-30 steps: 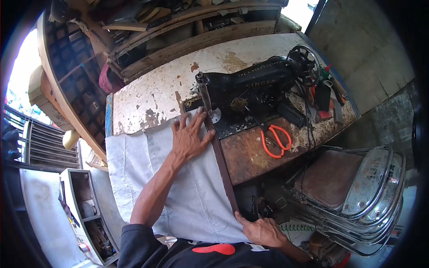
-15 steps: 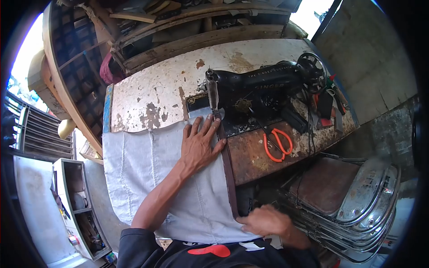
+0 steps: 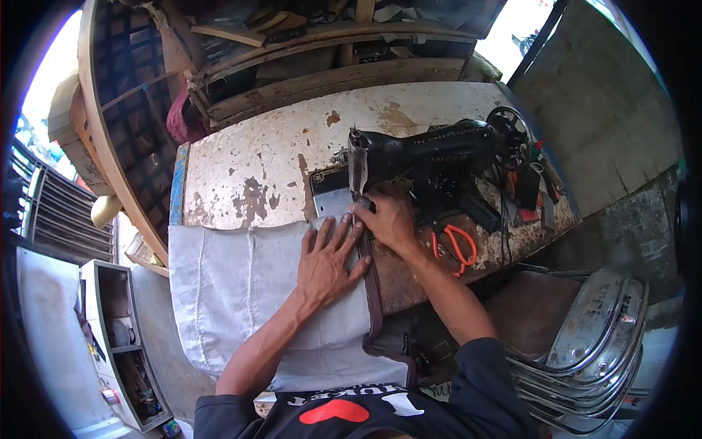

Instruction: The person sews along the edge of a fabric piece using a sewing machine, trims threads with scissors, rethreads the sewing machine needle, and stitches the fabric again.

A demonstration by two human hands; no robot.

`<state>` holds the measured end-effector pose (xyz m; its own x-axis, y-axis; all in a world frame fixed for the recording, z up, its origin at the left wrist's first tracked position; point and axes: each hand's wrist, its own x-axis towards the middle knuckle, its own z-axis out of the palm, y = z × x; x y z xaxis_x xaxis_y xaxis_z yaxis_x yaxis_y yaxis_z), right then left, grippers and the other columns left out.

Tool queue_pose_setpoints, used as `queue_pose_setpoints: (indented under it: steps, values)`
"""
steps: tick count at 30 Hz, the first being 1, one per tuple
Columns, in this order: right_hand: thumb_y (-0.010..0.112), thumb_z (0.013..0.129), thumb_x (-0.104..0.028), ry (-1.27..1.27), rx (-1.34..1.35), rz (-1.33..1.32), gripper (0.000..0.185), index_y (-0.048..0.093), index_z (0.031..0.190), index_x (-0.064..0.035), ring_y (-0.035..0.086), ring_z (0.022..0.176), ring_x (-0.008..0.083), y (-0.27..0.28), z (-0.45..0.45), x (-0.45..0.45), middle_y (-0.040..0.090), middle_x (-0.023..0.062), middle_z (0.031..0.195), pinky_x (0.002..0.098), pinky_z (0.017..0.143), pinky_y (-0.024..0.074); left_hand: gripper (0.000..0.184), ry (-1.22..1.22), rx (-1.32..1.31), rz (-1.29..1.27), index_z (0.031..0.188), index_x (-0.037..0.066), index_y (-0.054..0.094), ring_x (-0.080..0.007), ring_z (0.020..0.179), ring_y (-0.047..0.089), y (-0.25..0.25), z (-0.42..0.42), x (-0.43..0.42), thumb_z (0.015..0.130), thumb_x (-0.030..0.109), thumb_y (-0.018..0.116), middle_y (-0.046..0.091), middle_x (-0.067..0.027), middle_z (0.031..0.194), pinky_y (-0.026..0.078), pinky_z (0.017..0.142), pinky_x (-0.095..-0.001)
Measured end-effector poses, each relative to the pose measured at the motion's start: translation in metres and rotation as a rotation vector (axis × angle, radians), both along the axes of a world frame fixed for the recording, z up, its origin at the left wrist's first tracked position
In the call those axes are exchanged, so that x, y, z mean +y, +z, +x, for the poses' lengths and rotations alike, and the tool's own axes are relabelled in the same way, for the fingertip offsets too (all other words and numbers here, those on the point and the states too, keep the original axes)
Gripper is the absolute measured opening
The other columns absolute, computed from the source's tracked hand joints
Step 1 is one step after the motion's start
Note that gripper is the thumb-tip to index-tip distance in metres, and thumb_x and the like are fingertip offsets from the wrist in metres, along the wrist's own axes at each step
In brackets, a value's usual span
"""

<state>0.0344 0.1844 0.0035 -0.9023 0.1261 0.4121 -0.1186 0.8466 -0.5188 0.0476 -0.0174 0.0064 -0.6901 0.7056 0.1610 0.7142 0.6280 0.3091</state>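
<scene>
Light grey cloth (image 3: 219, 293) with a dark maroon binding strip (image 3: 375, 293) along its right edge covers the table's front and hangs toward my lap. My left hand (image 3: 329, 263) lies flat on the cloth, fingers spread, fingertips just short of the needle plate. Close against the presser foot of the black Singer sewing machine (image 3: 431, 150), my right hand (image 3: 393, 219) has its fingers curled and drawn together at the cloth's bound edge. What is between those fingertips is hidden. Orange-handled scissors (image 3: 462, 249) lie right of my right forearm.
Small tools and a dark pouch (image 3: 530, 186) lie at the table's right end. Stacked metal folding chairs (image 3: 585, 329) stand at the lower right. A wooden shelf (image 3: 307, 80) with scraps runs behind the worn table (image 3: 234, 157). An open cabinet (image 3: 121, 322) is at left.
My right hand has moved up from the cloth's lower right corner to the presser foot. The binding's lower end now bends outward. My left hand stays flat on the cloth.
</scene>
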Motion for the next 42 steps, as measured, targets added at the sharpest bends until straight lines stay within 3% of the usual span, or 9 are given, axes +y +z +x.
queue_pose_setpoints:
  steps: [8,20,26,29,32,34,38,40,42]
  values:
    - [0.072,0.09,-0.021,-0.141,-0.099,-0.072,0.016,0.073,0.092,-0.0043,0.066,0.092,0.0384,0.004,0.015,-0.008,0.069,0.0158,0.098,0.0513,0.081,0.0535,0.071,0.013,-0.017,0.016,0.156,0.017,0.048,-0.0374,0.151,0.036,0.002,-0.001,0.001,0.097,0.055,0.06,0.045,-0.0114,0.163,0.025,0.121,-0.059]
    - [0.069,0.093,-0.017,0.128,-0.17,-0.008,0.012,0.069,0.093,-0.0052,0.064,0.088,0.0363,0.035,0.048,0.01,0.062,0.0125,0.089,0.0481,0.079,0.0521,0.082,0.027,0.043,0.012,0.162,0.019,0.04,-0.0376,0.144,0.043,0.002,-0.022,0.02,0.092,0.054,0.064,0.049,-0.0099,0.16,0.028,0.118,-0.0625]
    - [0.065,0.094,-0.022,0.007,-0.344,0.021,0.017,0.071,0.096,-0.0063,0.069,0.098,0.0386,0.036,0.012,0.024,0.07,0.0129,0.102,0.0518,0.081,0.056,0.084,0.071,0.006,0.011,0.161,0.016,0.042,-0.0378,0.145,0.041,-0.002,-0.023,0.025,0.09,0.054,0.065,0.044,-0.0101,0.163,0.028,0.117,-0.059]
    - [0.065,0.092,-0.022,-0.029,-0.241,0.133,0.02,0.075,0.1,-0.0062,0.071,0.103,0.0386,0.013,-0.03,0.039,0.073,0.0149,0.111,0.0518,0.086,0.0572,0.085,0.103,-0.009,-0.002,0.161,0.016,0.041,-0.038,0.145,0.04,-0.002,-0.025,0.031,0.089,0.055,0.066,0.044,-0.0099,0.163,0.028,0.117,-0.0585]
    - [0.065,0.092,-0.021,-0.024,-0.422,0.306,0.022,0.076,0.105,-0.0069,0.072,0.102,0.0378,0.007,-0.071,0.042,0.073,0.0164,0.115,0.0511,0.089,0.0578,0.085,0.112,0.023,-0.005,0.161,0.016,0.041,-0.0379,0.145,0.04,-0.003,-0.025,0.029,0.089,0.055,0.066,0.044,-0.0099,0.162,0.028,0.117,-0.0577]
    - [0.064,0.094,-0.023,0.165,0.149,0.361,0.027,0.074,0.113,-0.0064,0.071,0.107,0.0361,-0.009,-0.093,0.056,0.073,0.0181,0.119,0.0496,0.092,0.0571,0.085,0.095,0.004,-0.015,0.162,0.017,0.04,-0.0383,0.146,0.039,-0.001,-0.025,0.027,0.09,0.055,0.065,0.043,-0.0102,0.163,0.028,0.118,-0.0587]
    - [0.066,0.097,-0.019,-0.065,0.4,0.466,0.016,0.072,0.107,-0.008,0.07,0.089,0.0305,0.003,-0.119,0.066,0.074,0.0139,0.107,0.0433,0.078,0.0553,0.084,0.094,-0.018,-0.025,0.163,0.019,0.039,-0.0393,0.15,0.036,-0.003,-0.028,0.025,0.092,0.055,0.064,0.041,-0.0107,0.166,0.025,0.121,-0.0607]
    - [0.066,0.102,-0.024,0.043,-0.136,-0.803,0.02,0.071,0.111,-0.0067,0.068,0.1,0.0224,0.015,-0.128,0.07,0.073,0.0071,0.115,0.0379,0.085,0.0544,0.083,0.086,-0.063,-0.025,0.164,0.022,0.037,-0.0401,0.153,0.033,-0.004,-0.027,0.024,0.092,0.055,0.063,0.038,-0.0109,0.168,0.023,0.123,-0.0621]
    - [0.066,0.103,-0.026,0.248,-0.031,-0.818,0.023,0.071,0.114,-0.0063,0.067,0.104,0.0195,-0.044,-0.128,0.073,0.072,0.0054,0.117,0.0363,0.088,0.0539,0.083,0.084,-0.072,-0.041,0.164,0.022,0.037,-0.0402,0.153,0.032,-0.003,-0.025,0.024,0.093,0.055,0.063,0.037,-0.0111,0.168,0.022,0.124,-0.0617]
